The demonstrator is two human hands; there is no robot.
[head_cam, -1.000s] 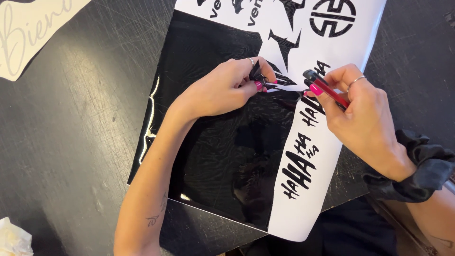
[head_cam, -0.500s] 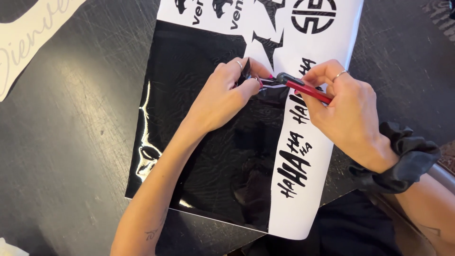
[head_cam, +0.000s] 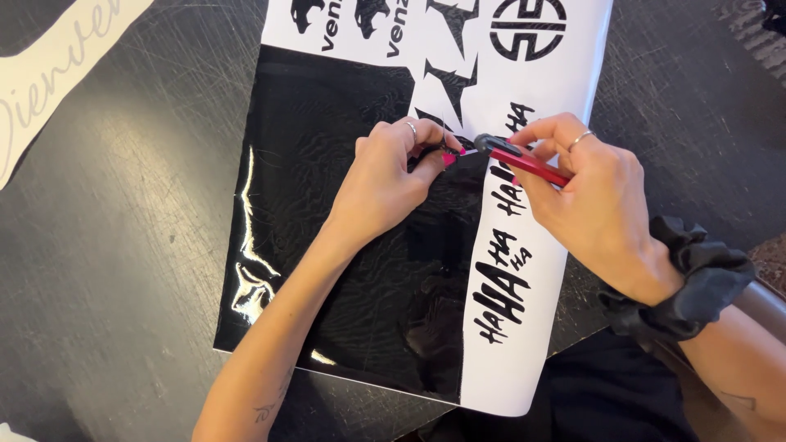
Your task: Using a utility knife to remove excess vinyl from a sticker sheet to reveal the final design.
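A glossy black vinyl sheet (head_cam: 344, 245) lies on a dark table, with part of its film stripped to show white backing (head_cam: 532, 270) carrying black cut-out letters and logos. My left hand (head_cam: 389, 176) pinches a small strip of black vinyl (head_cam: 446, 147) near the sheet's middle, fingertips with pink nails pressed together. My right hand (head_cam: 594, 200) grips a red utility knife (head_cam: 524, 161), its dark tip pointing left at the spot where the left fingers pinch. A black scrunchie sits on my right wrist.
The dark scratched table (head_cam: 115, 245) surrounds the sheet. A white sheet with pale script lettering (head_cam: 49, 90) lies at the top left. Black cloth (head_cam: 606, 393) lies under the sheet's lower right corner.
The view has shifted, so the sheet sits further left in the frame. My hands stay together at the same spot, the left fingers pinching a bit tighter at the knife tip.
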